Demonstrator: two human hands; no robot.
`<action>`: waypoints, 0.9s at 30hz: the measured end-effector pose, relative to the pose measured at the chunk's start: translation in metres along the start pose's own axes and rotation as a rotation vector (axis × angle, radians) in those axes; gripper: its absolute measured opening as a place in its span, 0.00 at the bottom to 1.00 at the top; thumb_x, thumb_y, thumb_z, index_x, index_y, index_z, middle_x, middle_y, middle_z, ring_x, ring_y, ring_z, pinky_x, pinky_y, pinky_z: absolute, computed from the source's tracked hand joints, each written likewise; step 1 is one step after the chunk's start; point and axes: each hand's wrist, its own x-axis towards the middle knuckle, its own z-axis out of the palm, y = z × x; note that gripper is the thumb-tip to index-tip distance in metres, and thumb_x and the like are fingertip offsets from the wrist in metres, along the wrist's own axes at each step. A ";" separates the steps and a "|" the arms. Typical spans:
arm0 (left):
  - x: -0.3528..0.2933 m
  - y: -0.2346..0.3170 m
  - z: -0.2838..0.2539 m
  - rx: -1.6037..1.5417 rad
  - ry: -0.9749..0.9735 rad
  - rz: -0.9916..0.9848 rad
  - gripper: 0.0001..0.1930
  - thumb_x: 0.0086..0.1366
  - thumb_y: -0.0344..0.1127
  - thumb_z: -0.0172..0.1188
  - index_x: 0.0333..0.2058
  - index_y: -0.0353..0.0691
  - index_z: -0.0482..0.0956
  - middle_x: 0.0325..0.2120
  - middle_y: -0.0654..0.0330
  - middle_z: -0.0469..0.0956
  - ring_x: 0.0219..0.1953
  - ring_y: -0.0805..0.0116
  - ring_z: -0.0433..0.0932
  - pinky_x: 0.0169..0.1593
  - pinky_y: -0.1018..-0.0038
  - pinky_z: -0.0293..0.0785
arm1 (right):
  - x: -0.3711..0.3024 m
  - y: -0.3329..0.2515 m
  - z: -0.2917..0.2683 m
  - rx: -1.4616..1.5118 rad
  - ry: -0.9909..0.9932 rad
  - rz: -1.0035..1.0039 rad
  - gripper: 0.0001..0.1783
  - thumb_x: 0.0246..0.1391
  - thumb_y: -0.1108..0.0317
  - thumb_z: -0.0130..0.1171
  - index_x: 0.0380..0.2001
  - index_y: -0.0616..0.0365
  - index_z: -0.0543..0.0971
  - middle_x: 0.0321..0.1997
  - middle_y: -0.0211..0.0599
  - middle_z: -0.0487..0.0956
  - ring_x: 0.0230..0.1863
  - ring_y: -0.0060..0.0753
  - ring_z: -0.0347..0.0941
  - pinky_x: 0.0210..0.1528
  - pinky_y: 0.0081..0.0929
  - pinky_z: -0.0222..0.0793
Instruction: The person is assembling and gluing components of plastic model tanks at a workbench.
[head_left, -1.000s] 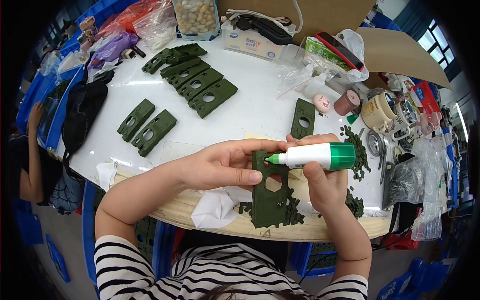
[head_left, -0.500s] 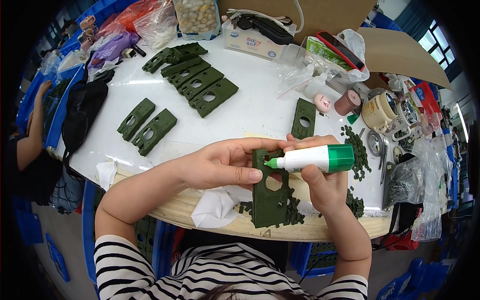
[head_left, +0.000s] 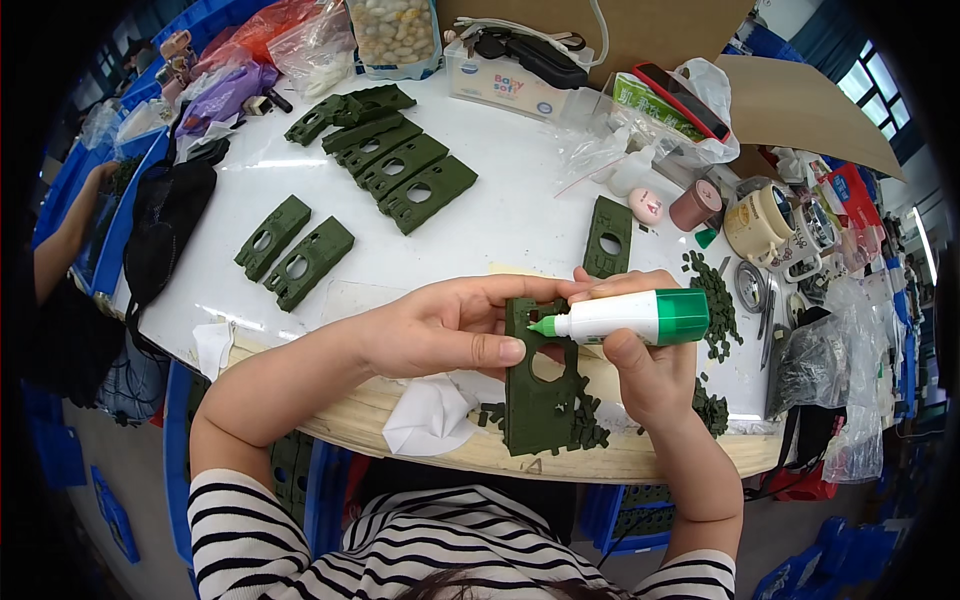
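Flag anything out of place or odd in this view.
Mildly untidy, nothing plainly damaged: a creased white sheet and loose small green pieces lie near the table's front edge, by the held green part, where they could perhaps be knocked off.

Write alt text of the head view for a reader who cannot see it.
A person's left hand holds a dark green part; the right hand holds a white bottle, its green tip at the part. Similar parts and small green pieces lie on a white table.
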 end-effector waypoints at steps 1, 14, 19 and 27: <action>0.001 0.001 0.001 -0.002 -0.011 0.012 0.31 0.67 0.32 0.54 0.65 0.39 0.52 0.56 0.55 0.67 0.57 0.65 0.69 0.56 0.67 0.70 | 0.000 0.000 0.000 0.004 0.001 -0.001 0.16 0.55 0.68 0.62 0.42 0.65 0.73 0.42 0.41 0.77 0.44 0.30 0.76 0.65 0.43 0.58; 0.000 0.007 0.005 -0.053 -0.033 0.046 0.33 0.65 0.30 0.53 0.65 0.31 0.48 0.60 0.40 0.60 0.62 0.51 0.64 0.61 0.57 0.64 | 0.004 -0.009 -0.009 -0.049 0.052 0.090 0.22 0.61 0.49 0.51 0.42 0.58 0.63 0.39 0.38 0.73 0.51 0.43 0.75 0.56 0.41 0.68; 0.001 0.008 0.006 -0.059 -0.037 0.066 0.33 0.65 0.31 0.53 0.65 0.31 0.48 0.60 0.40 0.61 0.62 0.51 0.64 0.61 0.58 0.64 | 0.003 -0.006 -0.009 -0.028 0.044 0.062 0.22 0.61 0.50 0.52 0.42 0.58 0.63 0.39 0.39 0.74 0.50 0.43 0.75 0.57 0.43 0.67; 0.002 0.008 0.006 -0.052 -0.037 0.060 0.34 0.65 0.32 0.54 0.65 0.31 0.48 0.59 0.40 0.61 0.62 0.54 0.64 0.61 0.60 0.65 | 0.002 -0.004 -0.013 -0.044 0.034 0.064 0.21 0.61 0.52 0.52 0.43 0.57 0.63 0.41 0.44 0.76 0.51 0.44 0.75 0.58 0.43 0.66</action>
